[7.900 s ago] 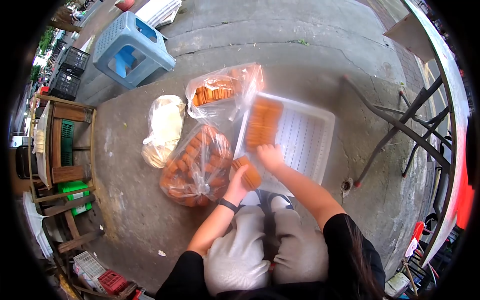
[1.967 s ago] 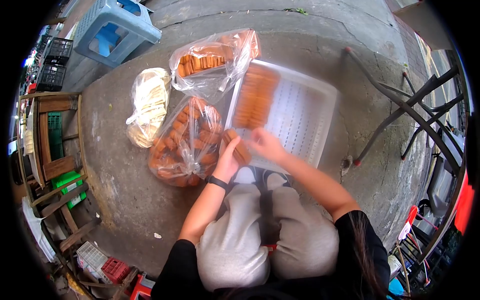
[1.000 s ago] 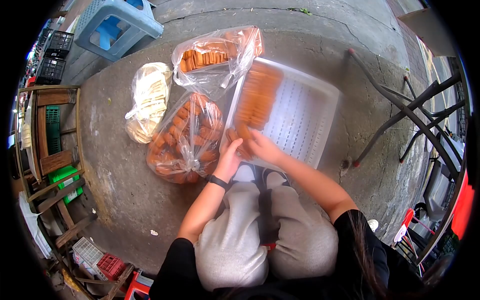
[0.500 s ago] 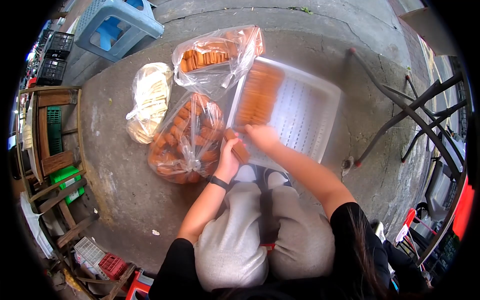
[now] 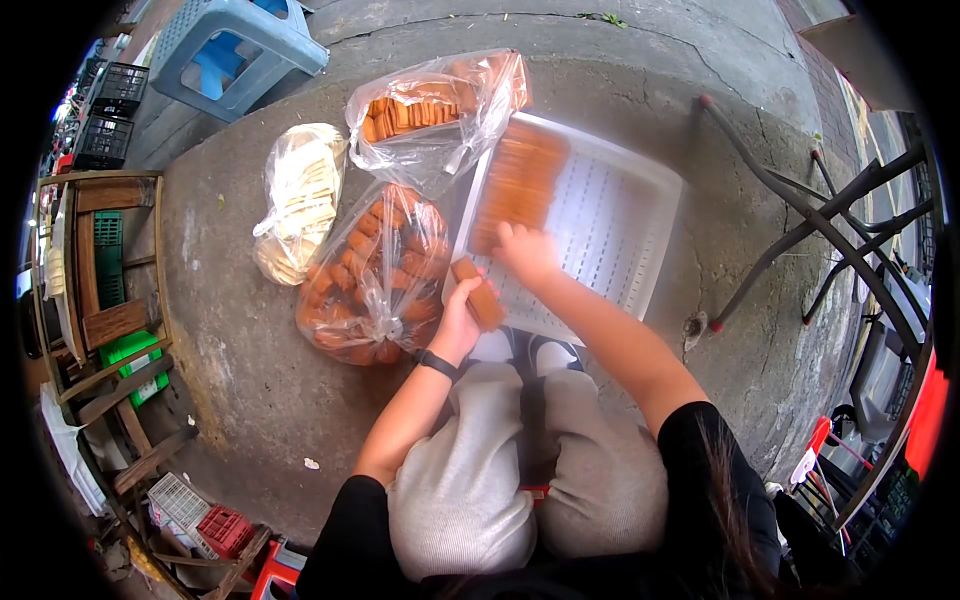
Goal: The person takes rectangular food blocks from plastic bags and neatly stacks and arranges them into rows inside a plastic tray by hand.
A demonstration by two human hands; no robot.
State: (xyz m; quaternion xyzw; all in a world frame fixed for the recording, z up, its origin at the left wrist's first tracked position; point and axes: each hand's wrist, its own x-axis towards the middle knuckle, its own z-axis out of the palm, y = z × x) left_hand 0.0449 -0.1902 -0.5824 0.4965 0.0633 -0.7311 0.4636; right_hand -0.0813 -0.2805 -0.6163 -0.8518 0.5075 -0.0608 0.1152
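My left hand (image 5: 461,318) is closed round a small stack of brown rectangular slabs (image 5: 480,297) that look like dried tofu. It is just outside the near left corner of a white plastic tray (image 5: 610,230) with a slotted base. Inside that tray, a tight row of the same brown slabs (image 5: 522,175) runs along the left side. My right hand (image 5: 527,252) is over the near end of this row with its fingers curled down. What lies between those fingers is hidden and slightly blurred.
Left of the tray lie a clear bag of brown pieces (image 5: 375,270) and a bag of pale flat slices (image 5: 305,195). Beyond them is an open bag of brown slabs (image 5: 415,112). A blue stool (image 5: 235,60) stands far left; dark metal legs (image 5: 765,220) rise at right.
My right hand has moved from the tray's near left edge, beside the left hand, up and right to the row's near end. My left hand still holds its stack, tilted slightly differently.
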